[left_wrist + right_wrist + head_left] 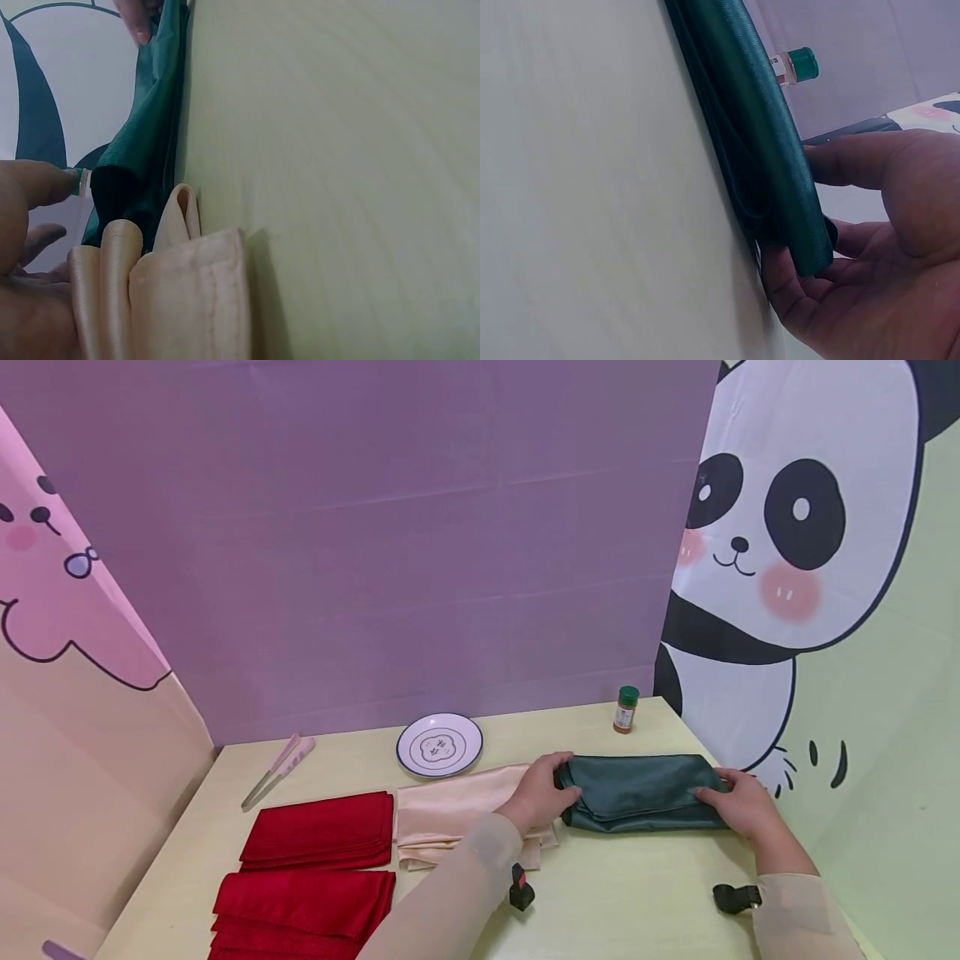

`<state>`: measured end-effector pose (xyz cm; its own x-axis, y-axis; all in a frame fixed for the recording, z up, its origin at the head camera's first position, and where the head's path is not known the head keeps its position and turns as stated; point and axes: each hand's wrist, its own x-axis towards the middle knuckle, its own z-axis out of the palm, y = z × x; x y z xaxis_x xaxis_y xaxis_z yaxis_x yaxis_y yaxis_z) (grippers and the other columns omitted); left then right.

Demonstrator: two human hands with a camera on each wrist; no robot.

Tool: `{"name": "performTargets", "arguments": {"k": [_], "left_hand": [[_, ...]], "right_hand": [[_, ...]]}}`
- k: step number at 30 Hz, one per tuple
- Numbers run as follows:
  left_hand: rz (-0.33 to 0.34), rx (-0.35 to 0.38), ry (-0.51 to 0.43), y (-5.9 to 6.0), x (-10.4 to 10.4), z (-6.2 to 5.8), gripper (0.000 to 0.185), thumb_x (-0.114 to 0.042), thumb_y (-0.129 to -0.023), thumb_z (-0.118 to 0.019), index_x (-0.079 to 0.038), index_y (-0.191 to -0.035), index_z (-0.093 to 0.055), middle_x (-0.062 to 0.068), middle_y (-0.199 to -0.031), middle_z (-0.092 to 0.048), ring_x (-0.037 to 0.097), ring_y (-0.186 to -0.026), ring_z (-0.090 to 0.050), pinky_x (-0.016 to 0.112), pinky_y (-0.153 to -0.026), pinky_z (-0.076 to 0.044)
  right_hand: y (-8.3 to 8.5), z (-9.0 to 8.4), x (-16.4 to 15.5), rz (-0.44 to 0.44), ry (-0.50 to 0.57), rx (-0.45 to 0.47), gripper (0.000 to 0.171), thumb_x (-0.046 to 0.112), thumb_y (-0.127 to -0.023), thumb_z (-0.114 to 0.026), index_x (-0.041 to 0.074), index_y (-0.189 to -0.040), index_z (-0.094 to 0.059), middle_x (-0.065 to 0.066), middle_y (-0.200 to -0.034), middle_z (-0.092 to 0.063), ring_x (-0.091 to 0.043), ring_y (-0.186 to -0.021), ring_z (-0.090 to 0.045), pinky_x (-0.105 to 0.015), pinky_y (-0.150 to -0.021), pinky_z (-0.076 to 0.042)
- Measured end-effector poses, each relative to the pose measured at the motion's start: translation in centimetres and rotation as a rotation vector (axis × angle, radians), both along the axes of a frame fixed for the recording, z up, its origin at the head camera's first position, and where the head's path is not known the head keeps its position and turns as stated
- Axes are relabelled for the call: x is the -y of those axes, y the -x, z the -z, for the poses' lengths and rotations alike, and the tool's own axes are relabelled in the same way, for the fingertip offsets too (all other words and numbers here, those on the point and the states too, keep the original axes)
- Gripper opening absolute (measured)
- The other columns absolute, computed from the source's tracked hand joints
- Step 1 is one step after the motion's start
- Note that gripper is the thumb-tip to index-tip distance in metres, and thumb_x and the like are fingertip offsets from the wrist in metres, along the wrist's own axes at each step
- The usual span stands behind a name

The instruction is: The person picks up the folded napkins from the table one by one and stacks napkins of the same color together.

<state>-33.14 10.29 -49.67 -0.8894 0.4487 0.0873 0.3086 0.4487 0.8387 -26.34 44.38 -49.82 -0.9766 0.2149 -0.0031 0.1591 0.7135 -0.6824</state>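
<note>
Hands (536, 793) (742, 806) gripping green cloth (637, 789) ends

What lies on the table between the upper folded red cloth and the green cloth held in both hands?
In the head view, a folded cream cloth lies between the upper red cloth and the green cloth; the left hand rests over its right end.

A pale yellow wooden table (645, 902) stands in a corner. Behind it hangs a plain purple wall (390, 543) with faint fold lines running across it. On the right is a light green wall (892, 760) with a big cartoon panda (780, 535) that has pink cheeks. On the left is a pink and peach wall (67, 710) with a pink cartoon animal (52, 585). The light is soft and even.
</note>
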Motion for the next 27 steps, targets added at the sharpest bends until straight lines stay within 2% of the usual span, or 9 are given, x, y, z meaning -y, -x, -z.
{"name": "performTargets", "arguments": {"k": [9,17,22,27], "left_hand": [[0.019,-0.020,-0.044,-0.1,0.1,-0.2,0.058,-0.018,-0.099,-0.074,-0.021,-0.153,-0.053,0.002,-0.155,-0.050,0.017,-0.145,-0.044,0.035,-0.117,-0.038],[0.035,-0.006,-0.112,-0.2,0.7,-0.4,0.056,-0.016,-0.100,-0.073,-0.025,-0.152,-0.054,0.005,-0.155,-0.049,0.030,-0.143,-0.049,0.038,-0.113,-0.044],[0.051,-0.011,-0.152,-0.3,1.4,-0.7,0.056,-0.016,-0.101,-0.071,-0.023,-0.154,-0.052,0.005,-0.156,-0.048,0.026,-0.145,-0.047,0.036,-0.115,-0.042],[0.069,-0.030,-0.200,0.0,2.1,-0.5,0.054,-0.015,-0.102,-0.069,-0.018,-0.153,-0.052,0.005,-0.156,-0.048,0.021,-0.146,-0.046,0.034,-0.117,-0.039]], "right_hand": [[-0.2,-0.2,0.2,0.010,0.001,-0.010,0.071,0.029,-0.104,-0.062,-0.021,-0.146,-0.033,-0.050,-0.143,-0.037,-0.064,-0.129,-0.040,-0.070,-0.106,-0.038],[-0.2,-0.2,0.5,0.030,0.076,-0.043,0.077,0.026,-0.106,-0.060,-0.020,-0.153,-0.020,-0.047,-0.146,-0.034,-0.063,-0.134,-0.037,-0.069,-0.108,-0.038],[-0.2,-0.4,1.0,0.034,0.065,-0.068,0.079,0.026,-0.107,-0.059,-0.020,-0.154,-0.017,-0.046,-0.150,-0.031,-0.062,-0.137,-0.035,-0.070,-0.109,-0.036],[-0.2,-0.6,1.4,0.063,0.076,-0.078,0.079,0.027,-0.107,-0.060,-0.017,-0.156,-0.017,-0.047,-0.153,-0.026,-0.063,-0.141,-0.031,-0.071,-0.111,-0.033]]}}
